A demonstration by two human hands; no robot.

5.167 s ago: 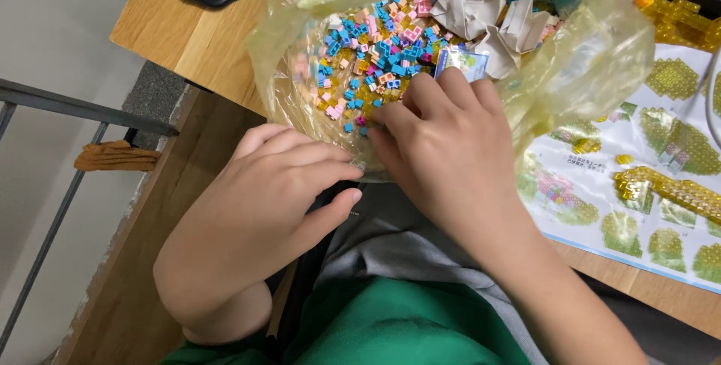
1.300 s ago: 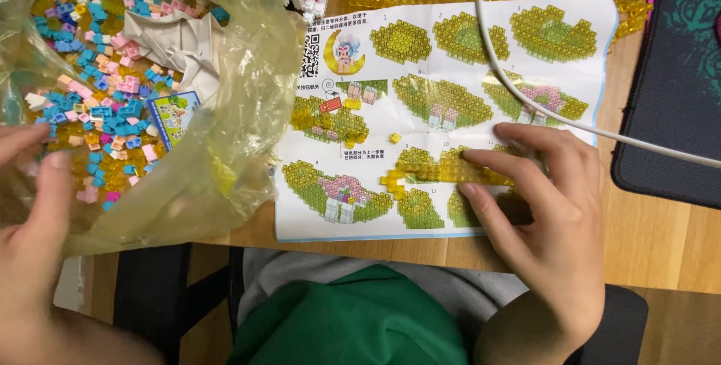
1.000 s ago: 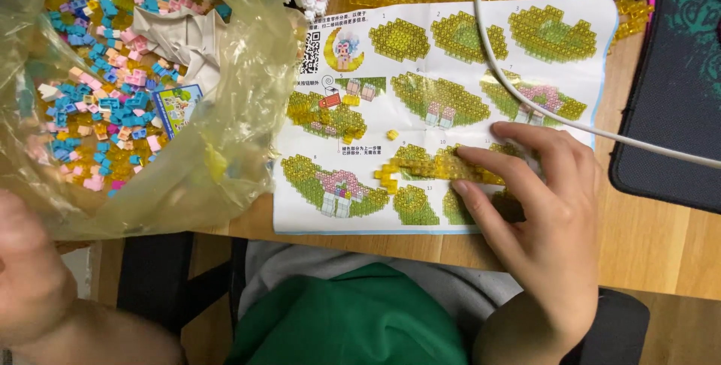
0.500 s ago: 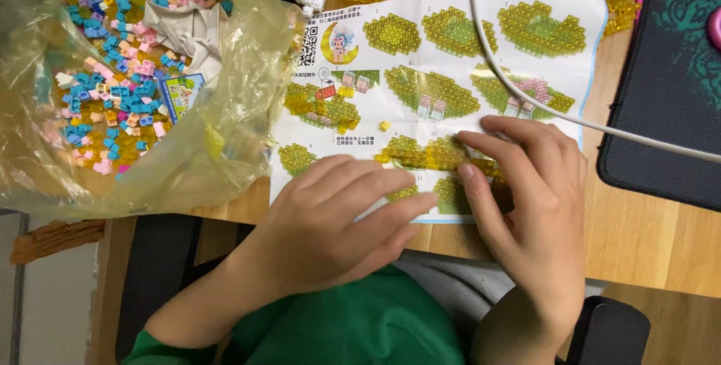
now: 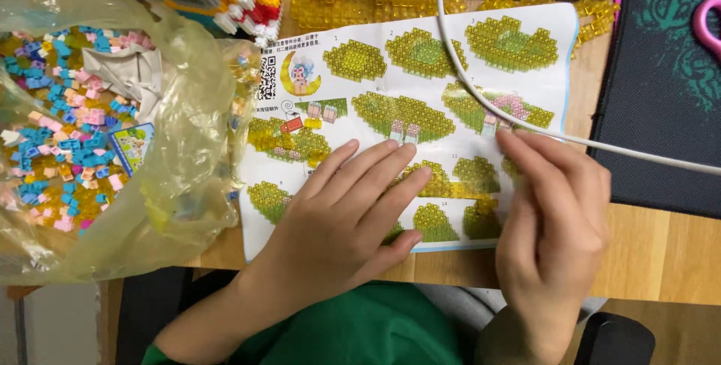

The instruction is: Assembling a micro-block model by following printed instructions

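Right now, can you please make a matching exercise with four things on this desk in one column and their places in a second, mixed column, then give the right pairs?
Things
1. left hand
2. white cable
3. plastic bag
4. dark mat

Places
A. at the desk's right side, beside the sheet
B. flat on the lower middle of the instruction sheet
C. left of the sheet, full of small pink and blue bricks
D. running across the sheet's upper right part

Pairs: 1-B, 2-D, 3-C, 4-A
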